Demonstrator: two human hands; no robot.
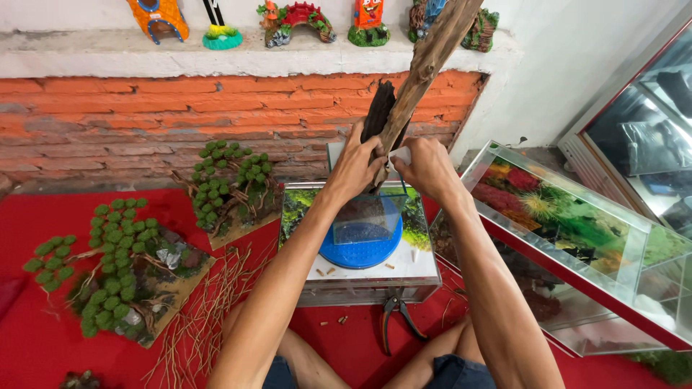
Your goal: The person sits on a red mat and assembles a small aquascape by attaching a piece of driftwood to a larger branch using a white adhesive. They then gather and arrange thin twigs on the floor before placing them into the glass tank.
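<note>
My left hand point(355, 166) and my right hand point(427, 167) both grip a long piece of driftwood point(427, 61) that rises up and to the right. A darker, shorter chunk of wood point(378, 108) stands against it at the left hand. A small white piece shows between my hands, too small to identify. Below my hands a small glass tank point(367, 216) rests on a blue round lid point(360, 253), on top of a larger aquarium point(425, 270) with a white cover.
Two miniature trees with green foliage on bases point(119, 270) point(231, 184) lie on the red mat, beside loose thin roots point(209, 302). Black pliers point(393, 317) lie near my knees. An aquarium with a plant backdrop point(577, 238) stands right. Ornaments line the brick wall ledge point(108, 54).
</note>
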